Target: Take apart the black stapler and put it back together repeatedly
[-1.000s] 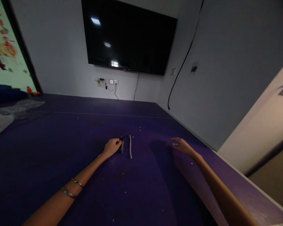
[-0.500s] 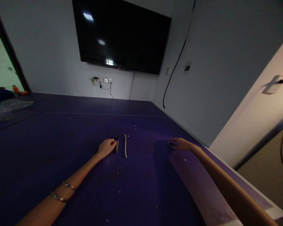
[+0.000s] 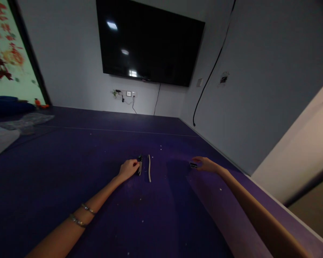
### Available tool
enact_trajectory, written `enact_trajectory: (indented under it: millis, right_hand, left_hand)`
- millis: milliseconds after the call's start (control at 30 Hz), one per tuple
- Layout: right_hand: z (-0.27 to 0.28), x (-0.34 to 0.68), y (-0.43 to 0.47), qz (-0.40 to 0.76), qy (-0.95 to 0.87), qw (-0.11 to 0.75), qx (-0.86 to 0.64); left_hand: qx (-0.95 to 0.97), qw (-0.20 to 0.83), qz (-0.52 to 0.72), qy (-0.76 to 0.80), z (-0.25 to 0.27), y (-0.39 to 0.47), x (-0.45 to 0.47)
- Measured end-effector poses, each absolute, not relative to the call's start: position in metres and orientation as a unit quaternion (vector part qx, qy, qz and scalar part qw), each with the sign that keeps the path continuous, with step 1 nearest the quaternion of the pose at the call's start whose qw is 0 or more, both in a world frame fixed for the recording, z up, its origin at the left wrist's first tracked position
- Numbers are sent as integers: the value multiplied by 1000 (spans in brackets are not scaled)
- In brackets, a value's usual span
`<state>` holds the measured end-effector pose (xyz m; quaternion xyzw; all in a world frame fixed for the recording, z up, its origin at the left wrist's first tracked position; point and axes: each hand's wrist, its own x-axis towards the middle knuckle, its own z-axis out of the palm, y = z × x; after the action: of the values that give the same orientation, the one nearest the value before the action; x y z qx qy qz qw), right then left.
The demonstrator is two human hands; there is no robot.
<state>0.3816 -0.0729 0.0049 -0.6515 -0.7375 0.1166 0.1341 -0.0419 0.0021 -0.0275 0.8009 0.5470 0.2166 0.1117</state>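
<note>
My left hand [image 3: 129, 169] is closed round a narrow dark piece with pale long edges [image 3: 140, 166], standing upright at the fingertips; its kind is not clear. Just to the right of it, a thin, slightly bent whitish strip [image 3: 149, 168] lies on the purple surface [image 3: 161, 215]. Farther right, my right hand [image 3: 206, 165] has thumb and fingers curved about a small black piece with a light edge [image 3: 193, 165]. That piece is too small to name, and its contact with the fingers is partly hidden.
Crumpled clear plastic [image 3: 29, 120] and a white sheet [image 3: 2, 138] lie at the left, near a dark blue heap [image 3: 10, 105] and a small orange object [image 3: 40, 104]. Ahead, a television [image 3: 150, 43] hangs on the wall. A black cable [image 3: 208, 79] dangles at the right.
The view has swung a little to the left, so things sit farther right. The black piece at my right hand now looks flatter and smaller. My left hand keeps its grip.
</note>
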Motion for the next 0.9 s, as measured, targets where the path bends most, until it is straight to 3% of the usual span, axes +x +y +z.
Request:
enact_trajectory:
  millis: [400,900]
  right_hand:
    - [8,242,-19,150,-812,158,-541]
    - [-5,222,1,174,-817,158,-527]
  left_hand:
    - [793,121,216,557,-23,-5,-40]
    - [799,111,218,550,-28,-1,-40]
